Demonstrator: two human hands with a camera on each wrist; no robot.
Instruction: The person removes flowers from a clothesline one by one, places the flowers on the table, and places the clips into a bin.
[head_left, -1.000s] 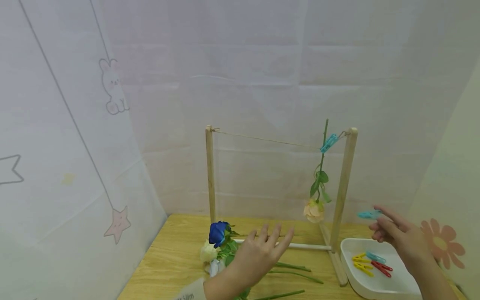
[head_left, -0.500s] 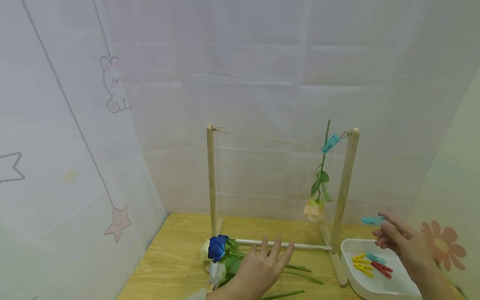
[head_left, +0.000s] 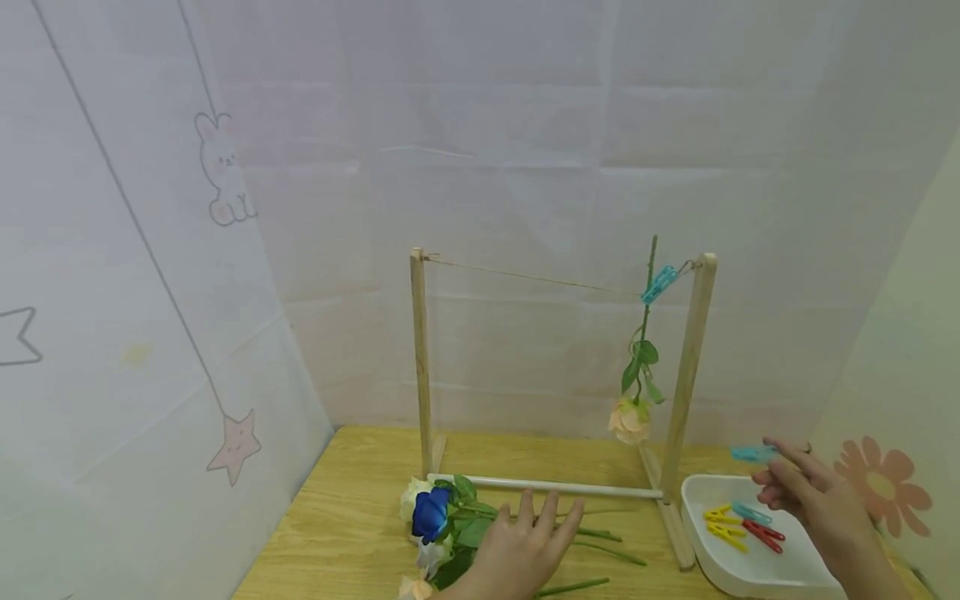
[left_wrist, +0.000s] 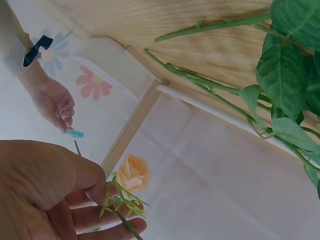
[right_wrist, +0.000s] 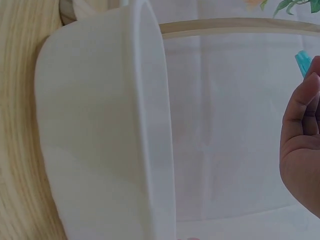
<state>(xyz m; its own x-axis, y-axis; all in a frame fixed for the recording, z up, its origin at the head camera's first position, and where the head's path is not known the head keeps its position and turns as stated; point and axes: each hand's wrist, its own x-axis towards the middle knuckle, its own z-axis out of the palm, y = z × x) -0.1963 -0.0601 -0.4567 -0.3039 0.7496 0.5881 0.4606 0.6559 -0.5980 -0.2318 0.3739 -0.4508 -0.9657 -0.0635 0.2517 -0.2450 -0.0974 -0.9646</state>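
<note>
My left hand holds a thin green stem between thumb and fingers, low over the roses on the table. The blue rose lies to its left and moves along with it. Beneath and beside are white roses and a peach rose, their stems pointing right. Over the white tray, my right hand pinches a light blue clothespin between thumb and index finger. In the right wrist view, the clothespin sticks out past the fingertips.
A wooden frame carries a string. From it a peach rose hangs head down, held by a blue clothespin near the right post. Yellow clothespins, a red one and a blue one lie in the tray.
My left hand has moved down toward the viewer, and the blue rose has come down with it. The right hand, with its clothespin, has shifted slightly right and down.
</note>
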